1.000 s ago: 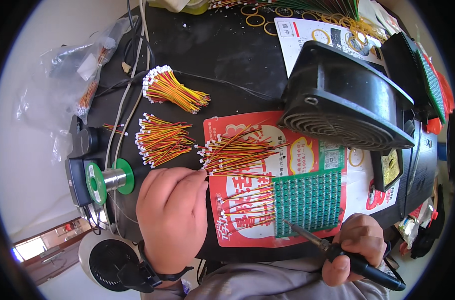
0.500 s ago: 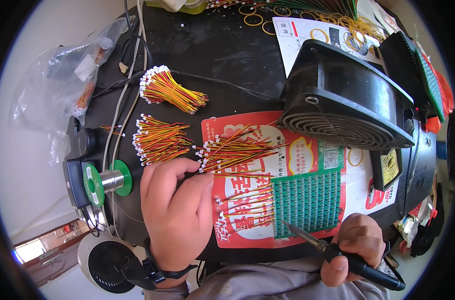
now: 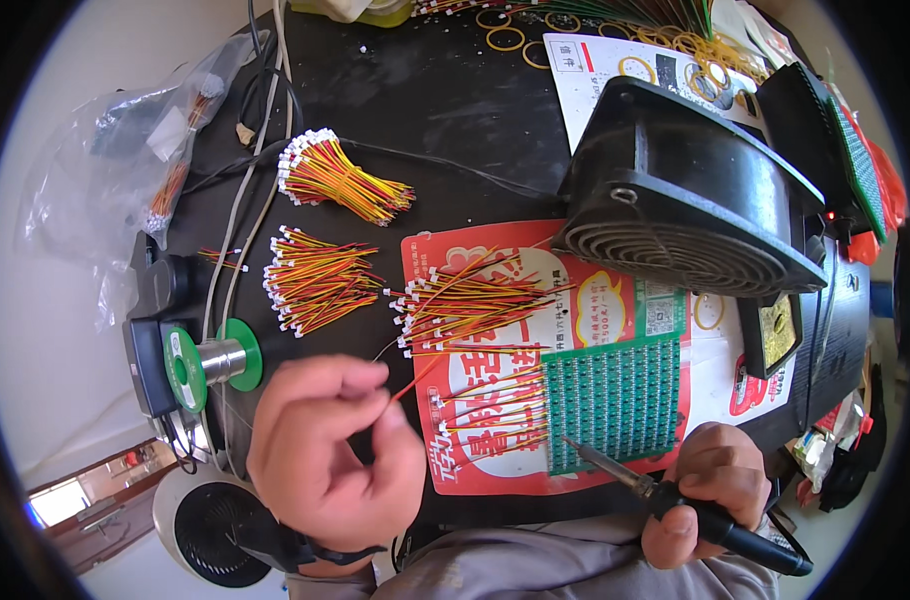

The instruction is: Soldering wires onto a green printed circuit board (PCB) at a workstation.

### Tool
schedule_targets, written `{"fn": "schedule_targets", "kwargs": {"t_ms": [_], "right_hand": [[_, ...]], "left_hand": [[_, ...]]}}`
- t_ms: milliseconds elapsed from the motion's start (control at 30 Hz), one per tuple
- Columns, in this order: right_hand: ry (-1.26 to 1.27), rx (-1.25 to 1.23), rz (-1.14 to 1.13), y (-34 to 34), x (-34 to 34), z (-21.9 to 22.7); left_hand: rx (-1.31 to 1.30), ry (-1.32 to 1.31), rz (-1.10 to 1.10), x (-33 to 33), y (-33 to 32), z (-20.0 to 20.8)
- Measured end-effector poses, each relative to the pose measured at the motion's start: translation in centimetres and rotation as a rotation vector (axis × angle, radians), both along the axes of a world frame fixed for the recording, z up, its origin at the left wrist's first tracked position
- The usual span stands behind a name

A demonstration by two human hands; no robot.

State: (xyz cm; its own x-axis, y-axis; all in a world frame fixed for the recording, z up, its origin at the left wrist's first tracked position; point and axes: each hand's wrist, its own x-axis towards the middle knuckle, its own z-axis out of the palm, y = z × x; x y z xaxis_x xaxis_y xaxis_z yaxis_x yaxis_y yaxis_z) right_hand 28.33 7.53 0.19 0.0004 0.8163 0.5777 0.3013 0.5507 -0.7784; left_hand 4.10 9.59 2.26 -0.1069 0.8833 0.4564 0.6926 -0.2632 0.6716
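The green panel of small circuit boards [image 3: 615, 405] was lying on a red printed sheet [image 3: 465, 483], at the near side of the dark table [image 3: 435, 90]. Along its left edge there was a row of wires [image 3: 495, 400], their right ends meeting this edge. The right hand [image 3: 720, 480] was closed around the handle of a soldering iron [image 3: 705, 518], whose tip was over the near left part of the panel; I could not tell if it touched. The left hand [image 3: 335, 450], at the left border of the sheet, seemed to pinch a thin red wire [image 3: 412, 383] between thumb and finger, though the hand was a little blurred.

In my opinion, such a wire should be pinched lightly, close to its end, so that it does not turn. The fingers should keep clear of the hot tip, and the wrist should stay high, because the row could easily be pushed out of order.

Farther from the panel, a loose pile of wires [image 3: 475, 305] was on the sheet, and a second pile [image 3: 320, 280] was to its left, with a tied bundle [image 3: 345, 180] beyond. A solder spool [image 3: 215, 362] stood at the left, and a black fan [image 3: 695, 190] at the far right of the panel
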Motion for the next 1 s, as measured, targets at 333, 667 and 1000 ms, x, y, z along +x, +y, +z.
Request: {"fn": "schedule_targets", "kwargs": {"t_ms": [333, 667, 1000], "right_hand": [[0.008, 0.013, 0.019, 0.2, 0.0, -0.1], [-0.035, -0.001, 0.031, 0.2, -0.1, 0.2], [-0.041, -0.006, -0.015, 0.0, -0.5, 0.0]], "left_hand": [[-0.265, -0.236, -0.222, 0.4, -2.8, -0.1], [-0.369, -0.432, -0.366, 1.9, -4.1, -0.1], [-0.151, -0.118, -0.151, 3.9, -4.8, -0.7]]}}
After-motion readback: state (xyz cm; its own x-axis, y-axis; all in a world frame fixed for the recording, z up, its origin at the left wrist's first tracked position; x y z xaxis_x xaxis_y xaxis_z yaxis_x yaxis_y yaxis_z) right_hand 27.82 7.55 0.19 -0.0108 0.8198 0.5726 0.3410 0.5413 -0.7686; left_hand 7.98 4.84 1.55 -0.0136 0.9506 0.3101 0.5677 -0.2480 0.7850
